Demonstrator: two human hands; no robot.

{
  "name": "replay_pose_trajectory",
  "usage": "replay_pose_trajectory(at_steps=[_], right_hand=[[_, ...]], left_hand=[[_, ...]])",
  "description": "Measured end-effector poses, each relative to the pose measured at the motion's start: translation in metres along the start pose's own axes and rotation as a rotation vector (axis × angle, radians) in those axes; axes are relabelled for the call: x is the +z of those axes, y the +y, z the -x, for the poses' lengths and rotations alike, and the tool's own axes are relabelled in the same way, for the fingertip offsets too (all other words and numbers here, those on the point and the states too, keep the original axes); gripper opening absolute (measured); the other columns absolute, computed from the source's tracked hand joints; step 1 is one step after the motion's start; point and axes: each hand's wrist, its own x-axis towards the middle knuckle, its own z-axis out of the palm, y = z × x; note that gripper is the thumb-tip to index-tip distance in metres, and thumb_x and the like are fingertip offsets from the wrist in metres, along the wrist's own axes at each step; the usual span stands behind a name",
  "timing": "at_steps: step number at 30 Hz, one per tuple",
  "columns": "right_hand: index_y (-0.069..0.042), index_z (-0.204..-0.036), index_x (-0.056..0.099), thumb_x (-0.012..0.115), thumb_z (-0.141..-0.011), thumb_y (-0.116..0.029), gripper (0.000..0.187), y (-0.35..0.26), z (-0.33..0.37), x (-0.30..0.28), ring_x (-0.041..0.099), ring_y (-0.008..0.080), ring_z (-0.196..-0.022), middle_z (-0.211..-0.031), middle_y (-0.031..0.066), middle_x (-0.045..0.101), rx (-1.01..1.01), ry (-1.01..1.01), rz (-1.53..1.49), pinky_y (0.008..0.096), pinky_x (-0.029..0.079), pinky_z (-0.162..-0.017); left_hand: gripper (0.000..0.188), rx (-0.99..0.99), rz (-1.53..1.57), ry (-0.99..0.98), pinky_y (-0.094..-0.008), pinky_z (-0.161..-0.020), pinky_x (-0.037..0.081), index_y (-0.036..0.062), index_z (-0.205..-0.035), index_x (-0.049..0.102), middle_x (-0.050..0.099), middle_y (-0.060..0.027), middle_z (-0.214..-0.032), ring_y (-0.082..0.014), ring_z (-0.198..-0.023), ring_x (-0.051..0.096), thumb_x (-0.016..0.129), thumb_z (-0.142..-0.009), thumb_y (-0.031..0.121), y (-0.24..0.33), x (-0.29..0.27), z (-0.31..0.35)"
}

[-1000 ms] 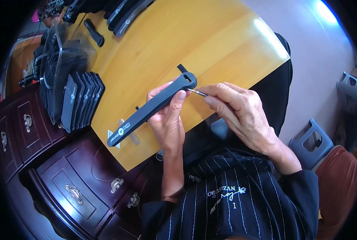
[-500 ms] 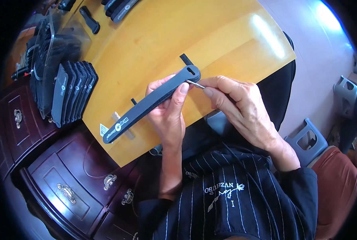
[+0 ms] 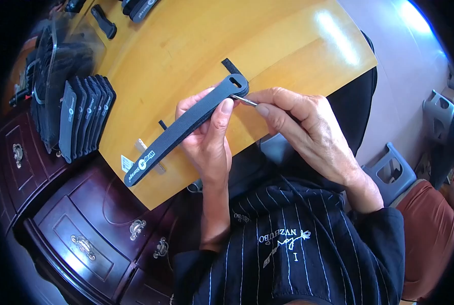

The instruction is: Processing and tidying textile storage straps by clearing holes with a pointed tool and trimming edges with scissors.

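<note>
A stack of long dark grey fabric straps (image 3: 186, 127) with printing near its lower end slants across the middle of the view. My left hand (image 3: 209, 142) grips it from below, thumb on the near edge and fingers behind. At its upper end the top strap has a rounded tip with a dark slot. My right hand (image 3: 308, 129) pinches a slim metal tool (image 3: 245, 100) between thumb and forefinger. The tool's point meets the strap edge just below the slot; its very tip is hidden. Short black tabs (image 3: 230, 66) stick out on the stack's far side.
A yellow wooden table (image 3: 186, 56) lies beneath my hands. On the left stand a row of similar straps (image 3: 84, 117) and a clear container (image 3: 67, 56) of dark straps. More straps (image 3: 141, 9) lie at the far edge. Dark wooden drawers (image 3: 92, 229) are near left, grey stools (image 3: 389, 173) right.
The whole view has shifted slightly. The strap stack and my left hand appear a little farther left and up. The tool's point stays at the strap edge near the slotted end.
</note>
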Motion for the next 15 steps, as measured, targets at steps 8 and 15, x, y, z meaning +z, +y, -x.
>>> replay_pose_trajectory(at_steps=[8, 15], right_hand=[[0.003, -0.105, 0.062, 0.051, -0.095, -0.016, 0.024, -0.005, -0.001, -0.003, 0.063, 0.0257, -0.063, -0.068, 0.0160, 0.060, 0.044, -0.041, 0.030, 0.0326, 0.049, -0.061], [0.002, -0.109, 0.062, 0.047, -0.097, -0.017, 0.027, -0.001, -0.002, -0.012, 0.049, 0.0091, -0.058, -0.064, 0.0025, 0.050, 0.261, -0.116, -0.290, 0.0247, 0.041, -0.054]], left_hand=[[0.029, 0.037, 0.008, -0.006, -0.0303, -0.088, 0.052, -0.0027, -0.106, 0.049, 0.060, -0.0217, -0.110, -0.0184, -0.095, 0.063, 0.064, -0.082, -0.009, -0.002, -0.003, 0.001], [0.032, 0.178, -0.149, -0.091, -0.0316, -0.090, 0.050, -0.0007, -0.107, 0.049, 0.060, -0.0224, -0.111, -0.0199, -0.099, 0.062, 0.065, -0.081, -0.009, -0.008, -0.002, 0.001]])
